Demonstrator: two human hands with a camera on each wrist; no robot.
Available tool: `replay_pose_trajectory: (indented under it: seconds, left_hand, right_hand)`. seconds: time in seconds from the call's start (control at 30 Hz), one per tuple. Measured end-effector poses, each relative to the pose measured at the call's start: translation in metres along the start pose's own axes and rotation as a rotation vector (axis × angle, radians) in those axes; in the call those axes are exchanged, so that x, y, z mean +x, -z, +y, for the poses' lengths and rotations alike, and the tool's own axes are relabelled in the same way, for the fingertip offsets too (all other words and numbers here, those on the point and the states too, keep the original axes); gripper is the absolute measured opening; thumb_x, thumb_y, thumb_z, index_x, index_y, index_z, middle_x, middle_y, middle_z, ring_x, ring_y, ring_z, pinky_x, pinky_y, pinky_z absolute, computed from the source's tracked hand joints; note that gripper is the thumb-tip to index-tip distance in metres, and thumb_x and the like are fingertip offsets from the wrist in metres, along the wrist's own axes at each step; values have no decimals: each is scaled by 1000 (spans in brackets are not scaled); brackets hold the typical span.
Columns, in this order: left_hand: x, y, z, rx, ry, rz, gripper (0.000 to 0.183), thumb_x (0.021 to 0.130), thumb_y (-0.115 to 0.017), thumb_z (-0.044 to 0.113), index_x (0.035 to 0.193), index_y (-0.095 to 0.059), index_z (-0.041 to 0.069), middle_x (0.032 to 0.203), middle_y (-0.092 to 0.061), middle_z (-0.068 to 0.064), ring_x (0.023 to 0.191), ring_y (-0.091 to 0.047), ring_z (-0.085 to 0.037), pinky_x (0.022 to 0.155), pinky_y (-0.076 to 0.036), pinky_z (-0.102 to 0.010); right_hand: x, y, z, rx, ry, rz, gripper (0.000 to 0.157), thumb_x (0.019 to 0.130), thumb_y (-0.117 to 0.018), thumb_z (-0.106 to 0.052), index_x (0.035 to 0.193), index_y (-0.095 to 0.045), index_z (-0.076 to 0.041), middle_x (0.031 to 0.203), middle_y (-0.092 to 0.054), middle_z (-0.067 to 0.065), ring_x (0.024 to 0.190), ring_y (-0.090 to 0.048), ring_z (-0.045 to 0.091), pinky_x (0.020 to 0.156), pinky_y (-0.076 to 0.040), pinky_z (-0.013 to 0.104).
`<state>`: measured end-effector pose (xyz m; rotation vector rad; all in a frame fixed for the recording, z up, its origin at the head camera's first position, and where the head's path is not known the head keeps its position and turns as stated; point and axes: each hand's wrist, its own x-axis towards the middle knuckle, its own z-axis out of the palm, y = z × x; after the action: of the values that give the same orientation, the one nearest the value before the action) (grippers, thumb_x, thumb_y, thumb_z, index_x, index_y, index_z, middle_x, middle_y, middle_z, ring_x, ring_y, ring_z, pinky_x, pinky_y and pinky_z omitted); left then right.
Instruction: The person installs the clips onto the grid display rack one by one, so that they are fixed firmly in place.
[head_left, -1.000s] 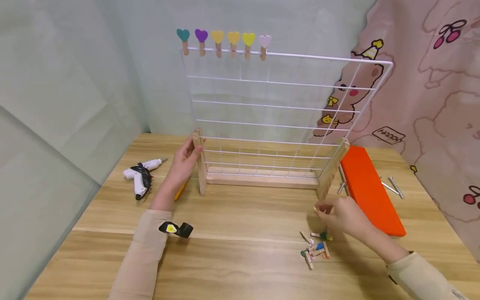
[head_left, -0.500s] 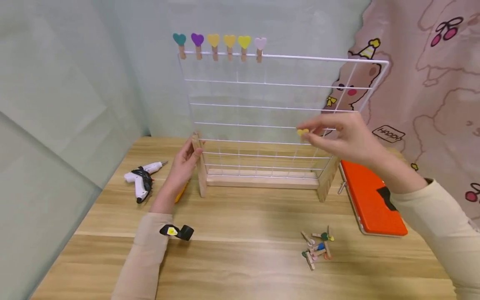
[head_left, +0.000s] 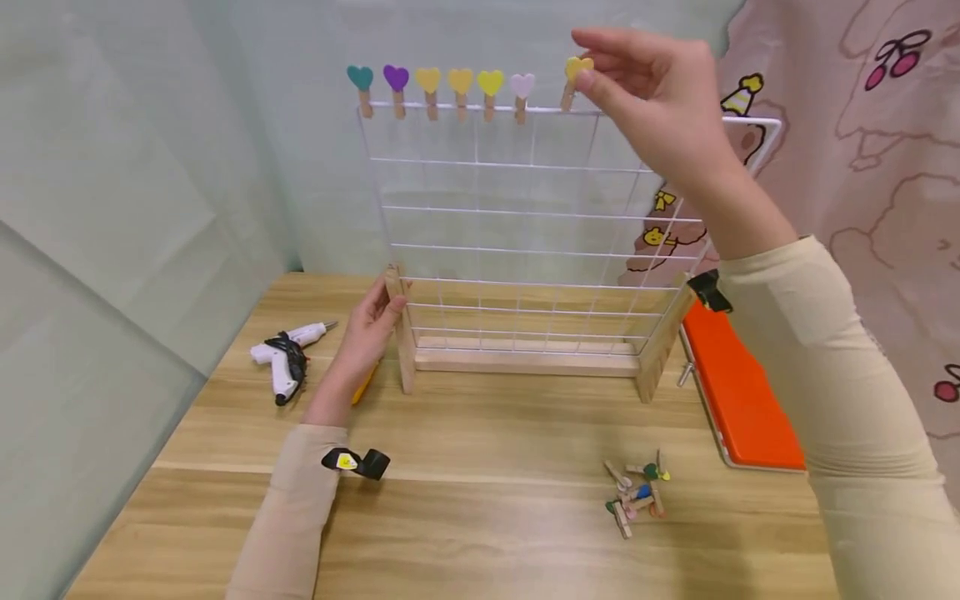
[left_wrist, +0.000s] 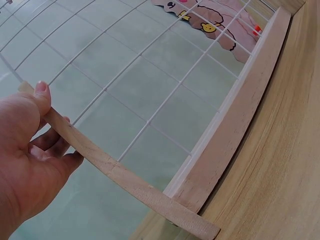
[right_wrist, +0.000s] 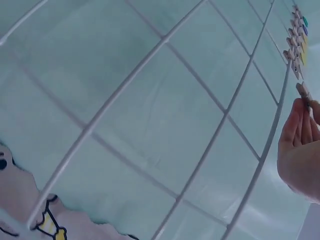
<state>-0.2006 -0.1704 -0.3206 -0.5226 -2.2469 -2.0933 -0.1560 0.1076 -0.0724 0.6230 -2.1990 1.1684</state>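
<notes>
A: Head view. Position of work and state of hands?
B: At 1 o'clock, heart clip (head_left: 572, 87) pinched between thumb and fingers of right hand (head_left: 663, 96), foot overlapping top wire (head_left: 553, 112). At 9 o'clock, left hand (head_left: 370, 321) clamped round left post (head_left: 403, 350).

A: Possible faults?
B: Most likely, a skewed seat on top wire, caused by tilt of clip. Also possible: a dropped clip, caused by a slipping pinch on the heart end; a knock to row of six clips (head_left: 461, 82), 11 to 12 o'clock, caused by sideways drift.

A: Appearance of clip?
B: Bare pale wood, yellow heart uppermost, partly covered by thumb; foot tilted toward 7 o'clock. Similar in build to loose clips (head_left: 642, 492), jumbled on tabletop (head_left: 487, 525) between 4 and 5 o'clock.

A: Left wrist view?
B: Same post gripped near 9 o'clock, sloping down to base bar (left_wrist: 234, 120) at 5 o'clock. Clip out of view. Possible fault: sway at top wire, caused by a loosened grip.

A: Right wrist view?
B: Clip at 3 o'clock, held at fingertips; row beyond, at 2 o'clock. Contact with wire: impossible to tell.
</notes>
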Motion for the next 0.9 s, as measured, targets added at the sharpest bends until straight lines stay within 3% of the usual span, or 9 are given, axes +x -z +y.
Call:
replay_pose_trajectory:
  seconds: [0.1, 0.27, 0.6, 0.9]
  left_hand:
    - [0, 0, 0, 8, -3, 0, 53, 90, -43, 28, 139, -21, 20, 139, -29, -8, 129, -22, -14, 105, -21, -34]
    - [-1, 0, 1, 7, -8, 4, 54, 90, -43, 27, 139, -22, 19, 138, -32, -10, 128, -25, -15, 104, -22, -35]
    - [-3, 1, 3, -4, -23, 13, 52, 90, -44, 27, 138, -24, 19, 136, -34, -11, 127, -27, -15, 104, -22, -35]
    - [-2, 0, 1, 11, -21, 9, 53, 90, -43, 28, 138, -23, 18, 136, -35, -10, 127, -27, -15, 104, -23, -35]
  right_hand:
    - [7, 0, 6, 82, -101, 3, 32, 75, -64, -18, 105, -64, -9, 94, -64, 1, 85, -57, 12, 82, -44, 18]
    - [13, -1, 5, 96, -208, -27, 31, 72, -65, -21, 100, -65, -9, 96, -64, 1, 87, -56, 13, 81, -44, 17]
    - [19, -9, -3, -92, -184, 9, 20, 75, -65, -21, 91, -69, -9, 86, -66, -2, 74, -56, 10, 67, -43, 16]
    - [20, -6, -5, -54, -325, 7, 20, 76, -64, -19, 94, -69, -11, 82, -65, -3, 79, -57, 10, 74, -43, 17]
